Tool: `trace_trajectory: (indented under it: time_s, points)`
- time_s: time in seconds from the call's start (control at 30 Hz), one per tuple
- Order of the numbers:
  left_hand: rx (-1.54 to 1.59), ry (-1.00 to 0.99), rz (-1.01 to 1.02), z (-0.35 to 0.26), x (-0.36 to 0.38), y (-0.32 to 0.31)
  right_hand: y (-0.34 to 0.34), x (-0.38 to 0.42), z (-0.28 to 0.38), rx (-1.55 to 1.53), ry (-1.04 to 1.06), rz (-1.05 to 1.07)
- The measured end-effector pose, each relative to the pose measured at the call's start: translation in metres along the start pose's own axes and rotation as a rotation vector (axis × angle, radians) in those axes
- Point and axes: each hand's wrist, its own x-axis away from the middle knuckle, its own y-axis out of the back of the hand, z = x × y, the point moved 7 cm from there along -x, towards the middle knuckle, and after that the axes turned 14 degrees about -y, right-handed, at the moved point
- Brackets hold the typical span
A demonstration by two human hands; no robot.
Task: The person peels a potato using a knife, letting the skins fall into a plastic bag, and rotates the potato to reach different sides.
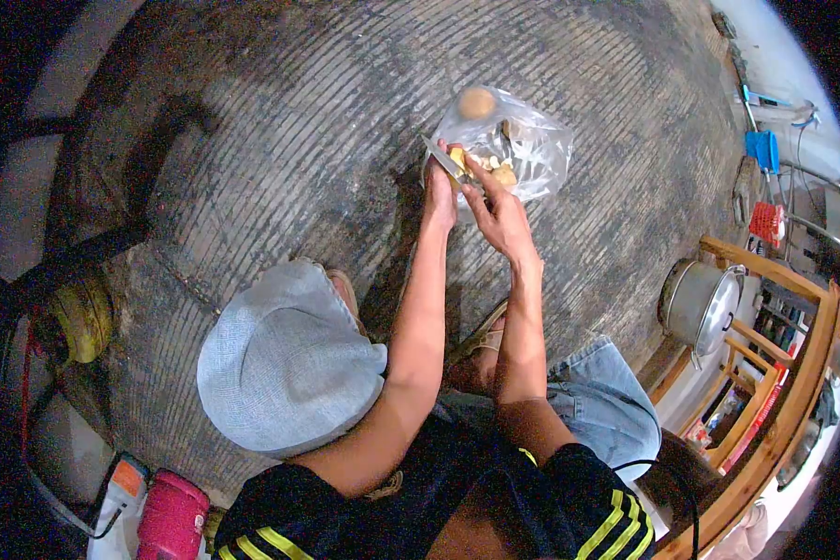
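Observation:
My left hand (441, 194) is closed around a yellow, partly peeled piece that looks like a potato (457, 159). My right hand (502, 222) grips a knife (442, 157), its blade lying across the piece and pointing up and left. Beneath both hands a clear plastic bag (543, 149) is spread on the floor. Pale yellow cut bits (502, 175) rest on the bag, just beyond my right fingers. A round, light-brown potato (477, 103) sits at the bag's far edge. The knife's handle is mostly hidden in my right hand.
Ridged concrete floor (308, 159) surrounds the bag. At right, a lidded metal pot (702, 303) stands by a wooden rack (765, 266). A blue dustpan (762, 149) and a red basket (767, 224) are farther back. A pink container (173, 515) is at lower left.

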Motion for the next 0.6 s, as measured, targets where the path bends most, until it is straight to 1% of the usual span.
trace_trajectory:
  time_s: [0.1, 0.2, 0.3, 0.4, 0.5, 0.6]
  points:
    - [-0.033, -0.022, -0.002, -0.001, -0.001, 0.0, -0.001, -0.001, -0.001, 0.091, 0.03, -0.079]
    - [0.075, -0.06, -0.012, 0.006, -0.006, 0.002, -0.004, -0.002, -0.004, 0.12, -0.005, -0.078]
    - [0.047, -0.075, 0.02, 0.008, -0.008, 0.005, -0.007, -0.003, -0.001, 0.079, -0.019, -0.072]
    - [0.069, -0.069, 0.023, 0.007, -0.006, 0.002, -0.007, -0.001, -0.001, 0.061, -0.161, 0.009]
    - [0.05, -0.101, 0.011, 0.006, -0.006, 0.004, -0.004, 0.002, 0.006, 0.053, -0.005, -0.108]
    - [0.065, -0.106, 0.012, 0.013, -0.009, 0.007, -0.007, -0.001, -0.002, 0.109, -0.093, -0.129]
